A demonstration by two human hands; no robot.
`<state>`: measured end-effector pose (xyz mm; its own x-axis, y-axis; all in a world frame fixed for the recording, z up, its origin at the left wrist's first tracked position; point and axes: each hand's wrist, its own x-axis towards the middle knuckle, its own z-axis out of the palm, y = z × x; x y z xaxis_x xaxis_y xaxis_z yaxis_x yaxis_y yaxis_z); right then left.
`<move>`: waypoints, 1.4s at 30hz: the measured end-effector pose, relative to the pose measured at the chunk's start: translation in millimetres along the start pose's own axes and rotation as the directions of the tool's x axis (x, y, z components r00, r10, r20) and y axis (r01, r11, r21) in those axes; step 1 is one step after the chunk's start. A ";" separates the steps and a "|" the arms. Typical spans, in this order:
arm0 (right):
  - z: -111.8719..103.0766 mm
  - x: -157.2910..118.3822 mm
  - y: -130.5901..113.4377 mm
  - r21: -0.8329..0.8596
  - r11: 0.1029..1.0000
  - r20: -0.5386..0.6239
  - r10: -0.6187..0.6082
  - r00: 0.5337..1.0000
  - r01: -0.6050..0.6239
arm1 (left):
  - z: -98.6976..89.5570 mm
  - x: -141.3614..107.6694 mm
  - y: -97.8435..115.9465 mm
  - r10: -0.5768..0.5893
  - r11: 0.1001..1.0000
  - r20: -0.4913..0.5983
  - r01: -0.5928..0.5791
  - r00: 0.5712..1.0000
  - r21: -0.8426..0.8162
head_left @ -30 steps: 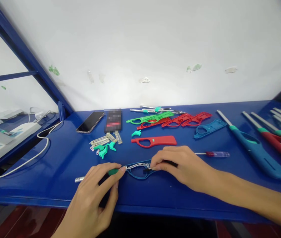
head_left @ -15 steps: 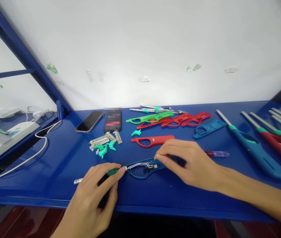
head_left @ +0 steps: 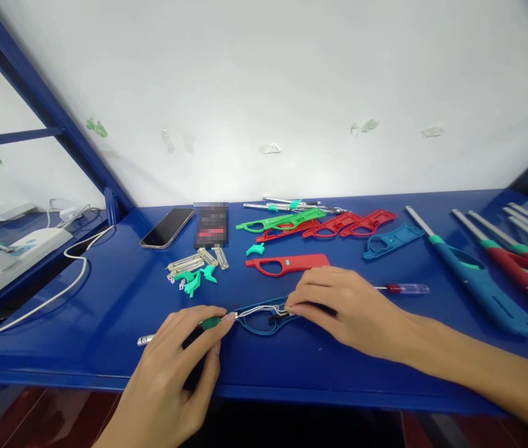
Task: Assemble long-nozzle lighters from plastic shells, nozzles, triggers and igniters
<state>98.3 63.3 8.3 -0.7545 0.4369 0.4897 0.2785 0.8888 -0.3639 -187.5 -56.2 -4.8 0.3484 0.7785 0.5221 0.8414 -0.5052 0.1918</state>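
A blue lighter half-shell (head_left: 254, 334) lies open side up near the table's front edge, with white wires (head_left: 264, 307) and a small black part (head_left: 273, 319) inside it. My left hand (head_left: 175, 361) is closed round the shell's narrow end, where a metal lighter tube (head_left: 145, 340) with a green collar (head_left: 210, 323) meets it. Over the shell's wider end, thumb and fingers of my right hand (head_left: 350, 308) pinch together at the wire ends. What they grip is hidden, as is most of that end.
Behind lie a red half-shell (head_left: 270, 267), green trigger pieces (head_left: 193, 285), clear fuel tanks (head_left: 188, 266) and a phone (head_left: 168, 228). A screwdriver (head_left: 408, 289) rests beyond my right hand. Assembled lighters (head_left: 487, 292) are at the right. A white cable (head_left: 87, 261) runs along the left.
My right hand has shifted slightly left and closed its fingertips over the wire ends in the shell. The left hand keeps its hold. More of the screwdriver shows now.
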 end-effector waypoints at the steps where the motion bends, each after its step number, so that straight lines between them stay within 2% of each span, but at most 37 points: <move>1: 0.0 0.0 0.3 -0.002 1.000 0.004 0.001 1.000 -0.001 | 0.0 -0.5 -0.1 -0.001 1.000 0.001 0.001 1.000 -0.003; 21: 2.8 -1.9 -3.0 -0.191 0.970 -0.037 -0.158 0.987 0.148 | -0.7 -1.7 0.7 0.005 1.000 0.006 -0.005 1.000 0.015; 27: -2.1 -2.8 -5.8 -0.224 0.943 -0.160 -0.285 0.945 0.246 | -1.6 0.9 1.8 0.015 1.000 0.002 -0.015 1.000 0.016; 36: -3.4 -1.0 -6.1 -0.207 0.959 -0.151 -0.226 0.962 0.193 | -0.3 -2.5 3.5 -0.026 1.000 -0.090 0.027 0.996 0.008; 39: -3.9 -1.0 -7.3 -0.210 0.962 -0.157 -0.211 0.965 0.176 | -4.1 4.1 1.5 -0.062 0.998 -0.146 0.060 0.987 -0.018; 42: -4.2 -0.9 -8.5 -0.196 0.965 -0.145 -0.204 0.968 0.174 | -11.4 18.5 -9.5 -0.084 0.994 -0.207 0.095 0.975 0.047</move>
<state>99.2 55.9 14.3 -0.7009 0.2615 0.6636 0.2539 0.9609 -0.1106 -193.8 -41.3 12.5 0.1836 0.7240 0.6649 0.8893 -0.4106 0.2015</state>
